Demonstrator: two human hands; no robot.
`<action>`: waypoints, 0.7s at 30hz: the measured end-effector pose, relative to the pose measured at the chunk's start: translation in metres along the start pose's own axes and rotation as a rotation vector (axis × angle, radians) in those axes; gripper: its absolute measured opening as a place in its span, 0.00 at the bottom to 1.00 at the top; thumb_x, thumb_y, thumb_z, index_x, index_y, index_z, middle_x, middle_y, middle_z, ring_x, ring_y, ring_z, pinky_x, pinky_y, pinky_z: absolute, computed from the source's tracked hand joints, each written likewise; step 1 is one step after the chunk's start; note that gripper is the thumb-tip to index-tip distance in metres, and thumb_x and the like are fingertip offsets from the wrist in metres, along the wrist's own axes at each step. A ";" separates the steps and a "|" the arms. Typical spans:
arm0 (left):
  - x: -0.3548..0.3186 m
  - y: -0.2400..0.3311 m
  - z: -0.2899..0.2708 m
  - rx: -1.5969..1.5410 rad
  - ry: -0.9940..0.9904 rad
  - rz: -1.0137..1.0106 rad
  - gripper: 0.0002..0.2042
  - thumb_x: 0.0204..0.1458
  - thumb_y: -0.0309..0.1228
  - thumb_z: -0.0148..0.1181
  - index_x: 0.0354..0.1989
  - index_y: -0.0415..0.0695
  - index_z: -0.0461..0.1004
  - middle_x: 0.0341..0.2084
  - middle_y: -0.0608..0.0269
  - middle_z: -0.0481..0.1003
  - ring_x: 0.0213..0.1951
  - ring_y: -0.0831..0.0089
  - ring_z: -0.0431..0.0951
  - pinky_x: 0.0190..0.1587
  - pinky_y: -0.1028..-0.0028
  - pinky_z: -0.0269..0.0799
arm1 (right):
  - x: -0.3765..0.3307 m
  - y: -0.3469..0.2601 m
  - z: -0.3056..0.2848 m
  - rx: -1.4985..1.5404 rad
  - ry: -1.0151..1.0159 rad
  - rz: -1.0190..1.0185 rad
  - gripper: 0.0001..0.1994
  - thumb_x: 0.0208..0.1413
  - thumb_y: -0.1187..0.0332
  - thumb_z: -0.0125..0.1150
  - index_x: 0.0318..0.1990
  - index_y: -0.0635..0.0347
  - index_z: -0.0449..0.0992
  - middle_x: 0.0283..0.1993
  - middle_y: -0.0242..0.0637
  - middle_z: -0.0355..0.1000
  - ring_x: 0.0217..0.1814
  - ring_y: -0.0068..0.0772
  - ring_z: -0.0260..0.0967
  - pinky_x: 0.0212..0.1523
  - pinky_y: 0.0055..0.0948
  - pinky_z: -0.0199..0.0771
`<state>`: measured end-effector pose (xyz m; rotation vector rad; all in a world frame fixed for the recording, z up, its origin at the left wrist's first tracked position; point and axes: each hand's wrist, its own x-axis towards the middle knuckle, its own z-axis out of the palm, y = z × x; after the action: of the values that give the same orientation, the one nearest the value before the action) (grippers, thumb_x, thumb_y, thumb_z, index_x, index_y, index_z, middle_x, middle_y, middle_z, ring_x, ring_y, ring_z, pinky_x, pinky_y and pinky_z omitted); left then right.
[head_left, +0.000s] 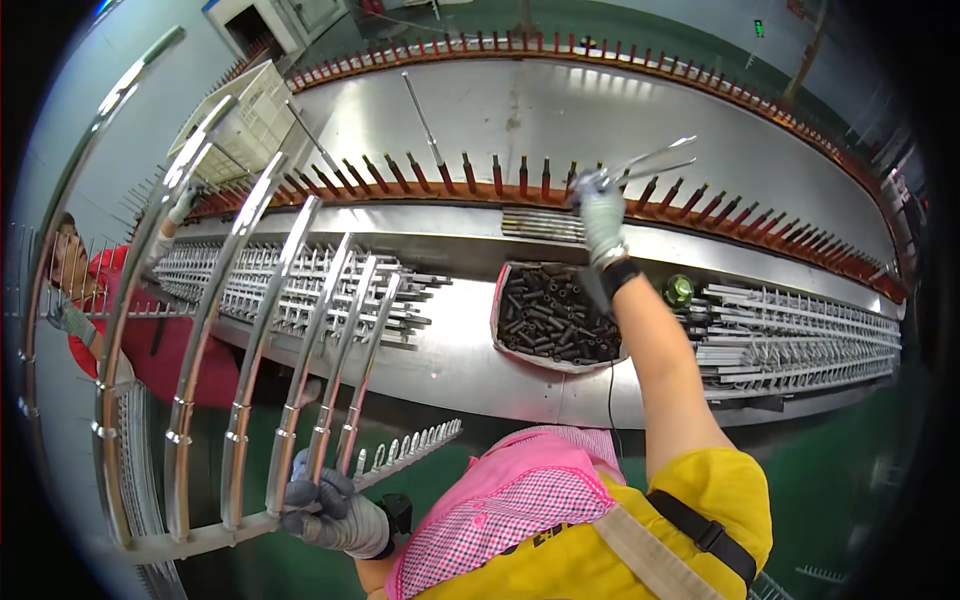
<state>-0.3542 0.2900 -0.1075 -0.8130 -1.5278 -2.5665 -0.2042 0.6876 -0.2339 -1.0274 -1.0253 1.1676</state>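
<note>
My left hand, in a grey-white glove, is closed around a pale rack bar at the lower left. Tall chrome tubes stand up from that bar, and its right end carries a row of small holders with no tubes. Stretched forward over the bench, my gloved right hand grips a pair of shiny chrome tubes that point up and right. It is beside the row of dark red pegs. Its fingertips are partly hidden by the tubes' glare.
A box of short black sleeves sits on the metal bench, between stacked white racks and more racks. Metal tubes lie by the pegs. A co-worker in red works at left, near a cream crate.
</note>
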 end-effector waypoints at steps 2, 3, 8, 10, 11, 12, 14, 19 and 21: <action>0.002 -0.003 0.003 -0.014 -0.019 0.047 0.21 0.51 0.50 0.43 0.23 0.41 0.65 0.05 0.71 0.52 0.13 0.81 0.55 0.18 0.85 0.55 | 0.044 0.000 0.002 -0.142 0.050 -0.126 0.06 0.45 0.69 0.55 0.28 0.61 0.71 0.20 0.33 0.68 0.21 0.24 0.65 0.23 0.26 0.66; 0.000 -0.002 0.007 -0.004 -0.019 0.040 0.21 0.51 0.50 0.43 0.23 0.41 0.65 0.05 0.71 0.52 0.13 0.81 0.55 0.18 0.85 0.55 | 0.062 0.003 0.002 -0.315 0.017 -0.232 0.08 0.46 0.66 0.54 0.30 0.61 0.71 0.20 0.38 0.69 0.22 0.30 0.67 0.24 0.30 0.67; 0.002 -0.006 0.014 -0.137 -0.102 0.053 0.21 0.52 0.48 0.43 0.22 0.40 0.64 0.03 0.71 0.49 0.10 0.82 0.52 0.14 0.85 0.51 | 0.065 0.000 0.040 -0.986 0.009 -0.367 0.12 0.46 0.59 0.50 0.31 0.56 0.72 0.28 0.48 0.69 0.33 0.52 0.66 0.34 0.43 0.66; -0.001 0.004 0.017 -0.130 -0.016 0.075 0.20 0.52 0.47 0.43 0.23 0.39 0.64 0.03 0.71 0.48 0.09 0.82 0.51 0.13 0.85 0.50 | 0.054 0.001 0.061 -0.998 -0.031 -0.389 0.11 0.46 0.59 0.50 0.30 0.56 0.72 0.27 0.48 0.69 0.31 0.52 0.66 0.33 0.44 0.66; 0.000 0.001 0.021 -0.143 0.051 0.078 0.20 0.52 0.46 0.44 0.23 0.39 0.64 0.02 0.71 0.47 0.09 0.82 0.50 0.12 0.86 0.49 | 0.056 0.010 0.065 -1.017 -0.028 -0.367 0.11 0.46 0.59 0.50 0.29 0.56 0.72 0.27 0.48 0.69 0.30 0.52 0.66 0.33 0.44 0.66; 0.002 -0.003 0.023 -0.156 0.038 0.065 0.20 0.52 0.46 0.44 0.23 0.39 0.64 0.02 0.71 0.47 0.09 0.82 0.50 0.12 0.86 0.49 | 0.055 0.020 0.065 -1.089 -0.044 -0.380 0.11 0.46 0.59 0.50 0.29 0.56 0.72 0.26 0.48 0.69 0.30 0.52 0.67 0.33 0.45 0.67; 0.003 -0.003 0.019 -0.154 -0.009 0.060 0.19 0.52 0.45 0.45 0.23 0.39 0.64 0.02 0.71 0.46 0.08 0.82 0.48 0.11 0.85 0.48 | 0.038 0.015 0.068 -1.003 -0.120 -0.321 0.10 0.47 0.63 0.49 0.34 0.58 0.71 0.27 0.50 0.70 0.31 0.49 0.68 0.35 0.41 0.68; 0.002 -0.002 0.013 -0.207 -0.024 0.063 0.18 0.51 0.44 0.46 0.24 0.39 0.64 0.02 0.71 0.46 0.07 0.83 0.47 0.10 0.85 0.47 | 0.020 0.005 0.005 -0.195 -0.311 -0.171 0.12 0.47 0.74 0.50 0.42 0.60 0.70 0.30 0.32 0.68 0.30 0.22 0.64 0.32 0.23 0.66; 0.005 -0.002 0.012 -0.252 -0.060 0.048 0.18 0.51 0.44 0.46 0.24 0.38 0.64 0.02 0.71 0.46 0.07 0.83 0.47 0.11 0.85 0.47 | 0.035 -0.024 -0.038 -0.235 -0.061 -0.194 0.09 0.51 0.68 0.53 0.38 0.61 0.70 0.26 0.31 0.66 0.25 0.18 0.61 0.26 0.16 0.64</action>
<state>-0.3539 0.3020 -0.1020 -0.9450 -1.1964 -2.7583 -0.1584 0.7166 -0.2158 -1.0527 -1.3038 0.9407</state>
